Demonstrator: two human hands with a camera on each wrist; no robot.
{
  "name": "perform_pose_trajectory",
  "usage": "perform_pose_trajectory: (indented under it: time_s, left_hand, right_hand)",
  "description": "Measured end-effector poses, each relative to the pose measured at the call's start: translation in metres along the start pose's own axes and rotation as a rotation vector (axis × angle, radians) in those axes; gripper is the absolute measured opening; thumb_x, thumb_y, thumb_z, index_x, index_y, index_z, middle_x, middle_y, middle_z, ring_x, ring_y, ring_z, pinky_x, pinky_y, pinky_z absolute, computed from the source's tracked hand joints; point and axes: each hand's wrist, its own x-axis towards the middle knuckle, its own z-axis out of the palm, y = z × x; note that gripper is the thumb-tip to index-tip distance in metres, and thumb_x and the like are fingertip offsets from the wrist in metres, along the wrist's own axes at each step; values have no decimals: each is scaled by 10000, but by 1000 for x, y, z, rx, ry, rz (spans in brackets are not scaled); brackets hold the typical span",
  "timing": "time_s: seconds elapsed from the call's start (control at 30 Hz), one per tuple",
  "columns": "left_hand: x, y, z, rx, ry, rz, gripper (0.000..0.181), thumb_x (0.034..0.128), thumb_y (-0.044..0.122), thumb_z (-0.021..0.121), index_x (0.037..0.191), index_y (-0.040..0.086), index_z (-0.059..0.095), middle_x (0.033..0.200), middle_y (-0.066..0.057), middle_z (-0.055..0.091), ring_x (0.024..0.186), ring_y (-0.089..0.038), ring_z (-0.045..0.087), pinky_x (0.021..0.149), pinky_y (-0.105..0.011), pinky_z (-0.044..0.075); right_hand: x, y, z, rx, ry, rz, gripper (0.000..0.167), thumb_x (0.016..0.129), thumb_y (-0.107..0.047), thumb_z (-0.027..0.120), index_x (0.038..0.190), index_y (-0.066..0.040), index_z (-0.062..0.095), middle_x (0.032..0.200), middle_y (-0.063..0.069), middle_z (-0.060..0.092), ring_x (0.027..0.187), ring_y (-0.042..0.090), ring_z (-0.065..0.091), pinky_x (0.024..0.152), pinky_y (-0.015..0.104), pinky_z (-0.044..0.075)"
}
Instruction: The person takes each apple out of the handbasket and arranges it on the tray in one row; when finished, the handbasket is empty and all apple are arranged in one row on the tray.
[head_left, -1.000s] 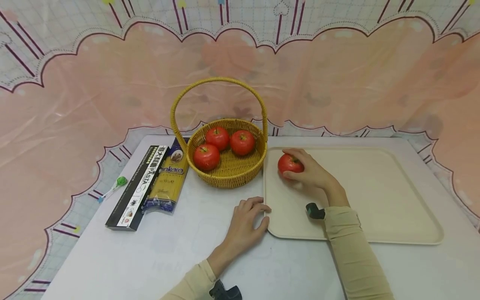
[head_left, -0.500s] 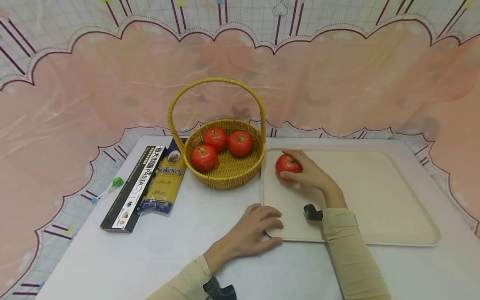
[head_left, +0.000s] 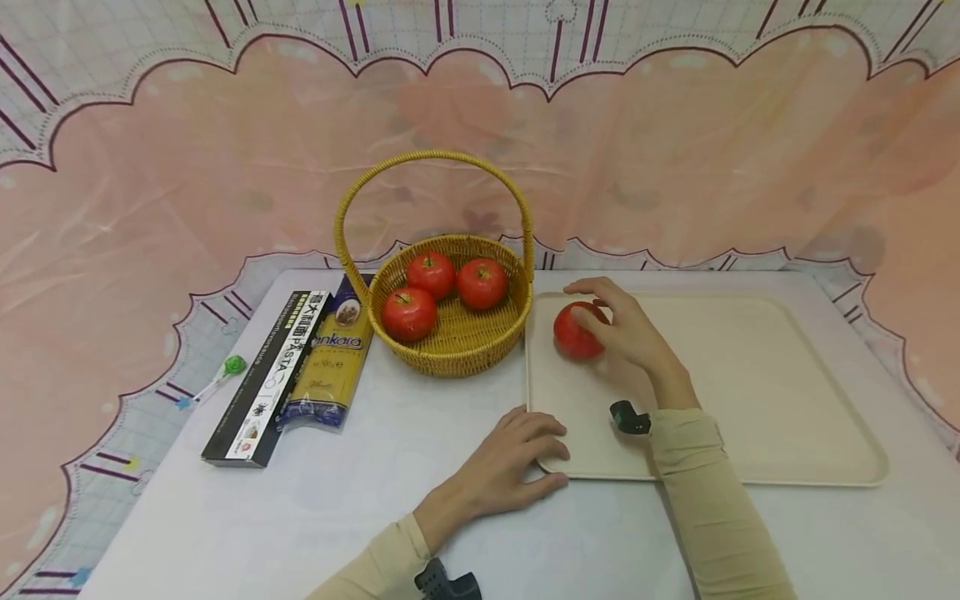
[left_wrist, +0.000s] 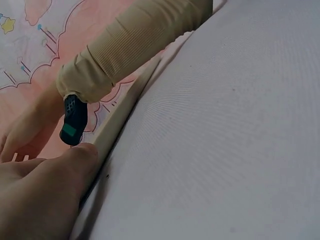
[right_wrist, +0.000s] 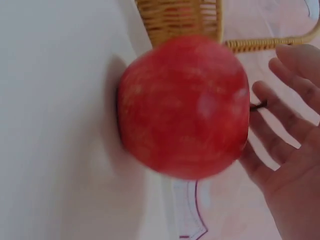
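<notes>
The red apple (head_left: 568,340) sits on the cream tray (head_left: 757,392), just left of the right hand (head_left: 633,333), whose fingers spread loosely about it without gripping. Probably it is being grasped or released; the next move calls for curling round or drawing clear. The left hand (head_left: 510,471) rests relaxed at the tray's near corner, the wicker basket (head_left: 450,364) beyond it.

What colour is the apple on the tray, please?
The apple is red with faint yellowish flecks; the right wrist view shows it best.
</notes>
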Motion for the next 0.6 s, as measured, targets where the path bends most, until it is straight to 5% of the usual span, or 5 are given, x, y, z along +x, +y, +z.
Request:
perform_pose_trajectory:
  time_s: [0.2, 0.6]
  left_hand:
    - [0, -1, -1, -21, 1, 0, 220, 872, 389, 646, 1037, 243, 634, 1234, 66, 554, 1255, -80, 438, 1161, -421, 270]
    - [0, 0, -1, 23, 6, 15, 218, 875, 400, 640, 1030, 248, 626, 1224, 68, 549, 1240, -88, 454, 1155, -439, 282]
  right_hand:
    - [10, -7, 10, 21, -20, -55, 287, 928, -127, 587, 1213, -90, 578, 1243, 76, 559, 1090, 249, 567, 965, 453, 477]
    - [28, -13, 22, -104, -67, -211, 221, 907, -92, 602, 1127, -75, 609, 1172, 58, 585, 1123, 230, 533, 968, 457, 458]
